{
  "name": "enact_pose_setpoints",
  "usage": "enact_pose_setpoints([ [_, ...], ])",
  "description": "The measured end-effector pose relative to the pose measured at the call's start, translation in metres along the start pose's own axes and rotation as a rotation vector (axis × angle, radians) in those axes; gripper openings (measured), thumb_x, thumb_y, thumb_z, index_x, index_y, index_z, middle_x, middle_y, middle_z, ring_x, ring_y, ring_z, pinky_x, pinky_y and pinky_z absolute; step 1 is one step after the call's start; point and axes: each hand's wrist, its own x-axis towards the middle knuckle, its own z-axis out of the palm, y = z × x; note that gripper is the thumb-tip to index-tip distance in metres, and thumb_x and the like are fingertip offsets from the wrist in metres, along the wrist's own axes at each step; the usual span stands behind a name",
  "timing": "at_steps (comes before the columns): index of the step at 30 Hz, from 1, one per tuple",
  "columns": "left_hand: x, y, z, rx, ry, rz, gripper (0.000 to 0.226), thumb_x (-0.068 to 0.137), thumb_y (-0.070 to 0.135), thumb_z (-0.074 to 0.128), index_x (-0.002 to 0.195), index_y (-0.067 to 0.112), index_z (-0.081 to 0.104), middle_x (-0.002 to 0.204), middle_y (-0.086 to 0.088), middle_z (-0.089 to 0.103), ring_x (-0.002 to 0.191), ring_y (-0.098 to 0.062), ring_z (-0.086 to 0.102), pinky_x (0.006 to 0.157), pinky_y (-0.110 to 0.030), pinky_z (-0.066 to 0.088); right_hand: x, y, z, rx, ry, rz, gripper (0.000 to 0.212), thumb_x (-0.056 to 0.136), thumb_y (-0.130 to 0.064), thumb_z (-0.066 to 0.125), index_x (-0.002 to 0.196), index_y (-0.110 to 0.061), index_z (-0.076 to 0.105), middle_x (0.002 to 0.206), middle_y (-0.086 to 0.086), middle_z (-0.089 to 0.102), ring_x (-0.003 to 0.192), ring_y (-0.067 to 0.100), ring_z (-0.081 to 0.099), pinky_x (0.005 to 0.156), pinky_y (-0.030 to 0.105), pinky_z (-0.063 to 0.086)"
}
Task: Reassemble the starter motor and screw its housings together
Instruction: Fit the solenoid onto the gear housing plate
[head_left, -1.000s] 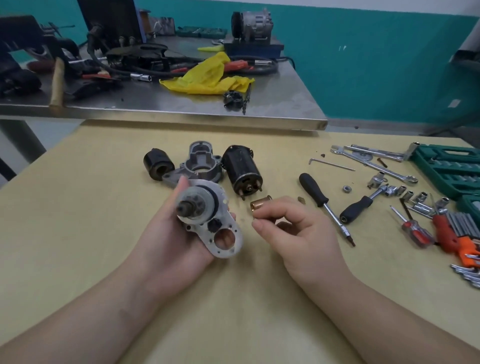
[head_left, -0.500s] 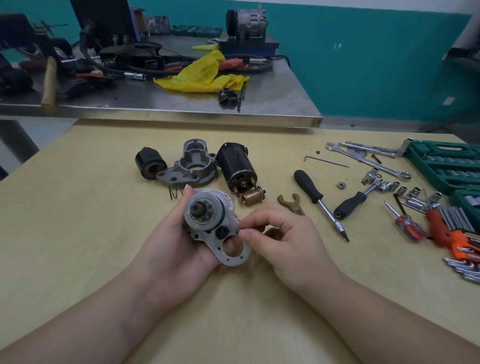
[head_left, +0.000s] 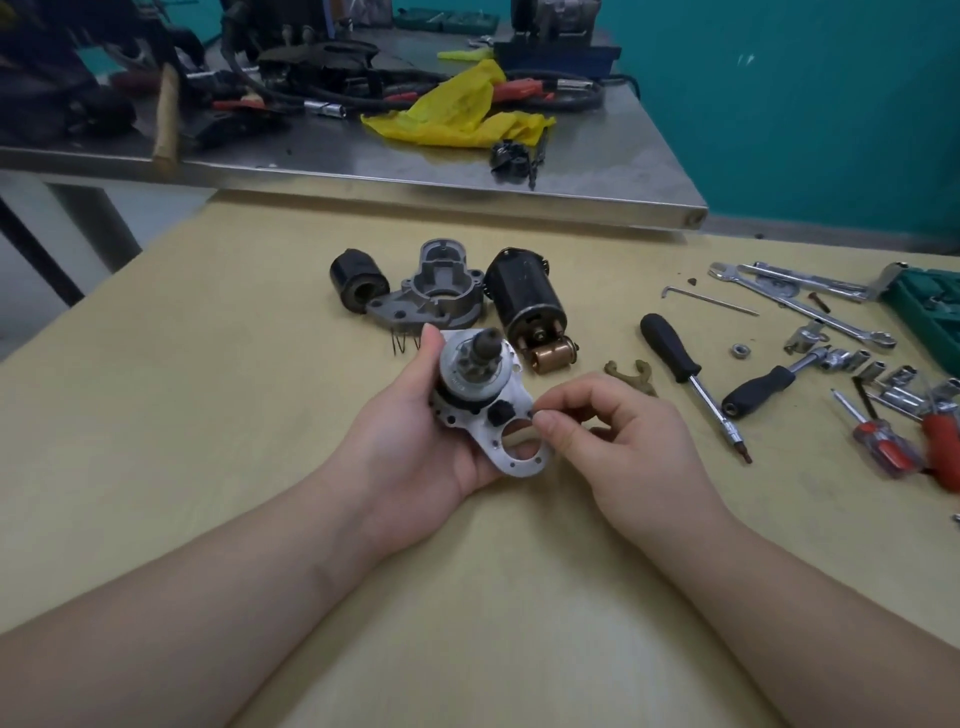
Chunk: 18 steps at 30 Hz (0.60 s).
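Cupping plate assy (head_left: 480, 410), L hand (head_left: 415, 457).

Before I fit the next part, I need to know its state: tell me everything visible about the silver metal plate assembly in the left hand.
The silver metal plate assembly looks like cast aluminium: a flat teardrop plate with one large round hole, small screw holes and a black block. A round drum with a dark pinion shaft rises from it. The left hand cradles it above the table, tilted; the right hand's fingertips pinch at its right edge.
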Motion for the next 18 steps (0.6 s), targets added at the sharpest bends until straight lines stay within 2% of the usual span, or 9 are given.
enact_pose_setpoints([
  [3,-0.0036,0.0005,0.0051,-0.015,0.013,-0.013,0.068,0.11,0.062,0.037,0.137,0.006,0.065,0.124,-0.019,0.074,0.107,-0.038,0.076,0.086,-0.051,0.063,-0.0001,-0.0007,-0.0003,0.006,0.012,0.012,0.02,0.095,-0.011,0.079,0.087,-0.03,0.078,0.091,-0.008,0.077,0.088,0.013,0.07,0.077,0.026,0.053],
  [9,-0.0047,0.0008,0.0065,-0.023,0.03,0.005,0.065,0.112,0.058,0.038,0.139,0.005,0.064,0.129,-0.022,0.073,0.118,-0.042,0.072,0.091,-0.054,0.06,-0.0004,-0.0015,-0.0021,0.021,0.024,0.026,0.017,0.096,-0.011,0.078,0.088,-0.026,0.079,0.091,-0.006,0.078,0.089,0.012,0.07,0.076,0.02,0.055],
  [15,-0.0016,-0.0019,0.0022,-0.037,0.018,0.045,0.062,0.113,0.056,0.038,0.125,0.007,0.074,0.121,-0.019,0.075,0.111,-0.039,0.075,0.093,-0.056,0.061,0.0001,-0.0002,-0.0017,0.04,0.033,0.051,0.014,0.097,-0.011,0.077,0.091,-0.023,0.078,0.089,-0.004,0.078,0.089,0.013,0.07,0.077,0.025,0.056],
  [18,-0.0015,-0.002,0.0026,-0.042,0.019,0.057,0.063,0.114,0.055,0.037,0.116,0.008,0.08,0.119,-0.019,0.076,0.11,-0.039,0.076,0.089,-0.054,0.063,0.0,-0.0007,-0.002,0.06,0.031,0.046,0.014,0.096,-0.008,0.077,0.09,-0.021,0.078,0.087,-0.006,0.078,0.085,0.008,0.069,0.075,0.021,0.055],
])
